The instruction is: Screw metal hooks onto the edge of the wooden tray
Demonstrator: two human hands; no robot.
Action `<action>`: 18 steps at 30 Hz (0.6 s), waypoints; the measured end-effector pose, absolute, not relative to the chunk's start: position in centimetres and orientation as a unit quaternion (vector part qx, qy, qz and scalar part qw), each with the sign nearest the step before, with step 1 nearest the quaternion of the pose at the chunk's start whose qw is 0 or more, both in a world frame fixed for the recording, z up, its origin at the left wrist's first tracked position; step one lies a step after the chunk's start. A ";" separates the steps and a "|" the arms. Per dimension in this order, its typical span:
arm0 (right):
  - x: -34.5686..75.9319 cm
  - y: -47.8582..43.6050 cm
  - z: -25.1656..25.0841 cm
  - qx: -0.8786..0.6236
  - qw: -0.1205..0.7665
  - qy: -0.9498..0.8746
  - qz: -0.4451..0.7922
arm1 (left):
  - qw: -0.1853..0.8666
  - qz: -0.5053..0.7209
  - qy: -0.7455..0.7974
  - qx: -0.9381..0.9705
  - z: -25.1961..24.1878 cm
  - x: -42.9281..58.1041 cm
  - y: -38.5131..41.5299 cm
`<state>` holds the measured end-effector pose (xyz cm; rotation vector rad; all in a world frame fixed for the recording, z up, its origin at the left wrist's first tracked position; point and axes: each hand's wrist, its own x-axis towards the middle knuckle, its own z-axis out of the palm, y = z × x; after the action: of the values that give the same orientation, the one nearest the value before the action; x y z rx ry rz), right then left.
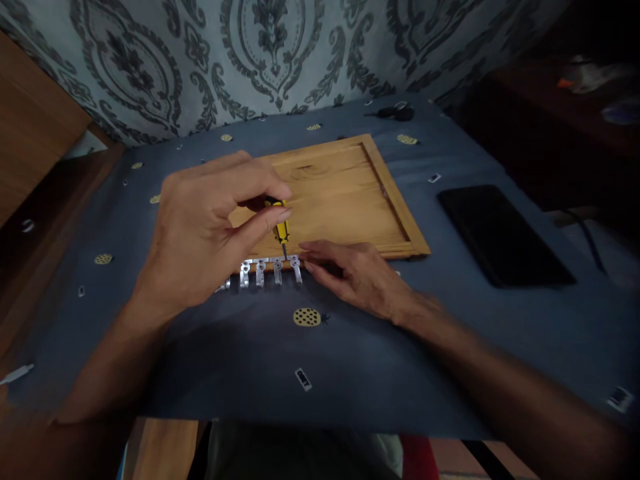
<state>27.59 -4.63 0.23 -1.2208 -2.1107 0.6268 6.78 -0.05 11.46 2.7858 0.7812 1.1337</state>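
Observation:
My left hand [200, 227] is closed around a small yellow and black screwdriver [281, 230], which points down. Its tip meets the metal hook rack [278, 267] near the rack's right end; whether it sits in a screw cannot be made out. Several silver hooks hang from that rack along the near edge of a framed wooden board [340, 193]. My right hand [360, 273] pinches the right end of the rack against the board's edge, its fingertips close to the screwdriver tip. The left part of the board and rack is hidden behind my left hand.
A dark blue cloth with pineapple prints [380, 360] covers the table. To the right lies a black tablet-like slab [505, 233]. A dark object with a ring, perhaps keys [397, 112], rests at the back. A white cable end [17, 375] is at the left. Behind hangs a patterned curtain [270, 53].

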 end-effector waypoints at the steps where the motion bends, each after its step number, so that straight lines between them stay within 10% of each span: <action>1: 27.6 -4.6 0.2 -0.462 0.307 -0.798 0.236 | 0.018 0.367 0.251 0.895 11.4 6.8 0.0; 18: 27.5 -4.8 0.0 -0.466 0.350 -0.774 0.247 | 0.003 0.367 0.223 0.903 11.3 6.7 0.5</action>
<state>27.52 -4.85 -0.02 -1.2064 -2.0050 0.6397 6.69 0.45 11.32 2.8326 0.6999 1.1501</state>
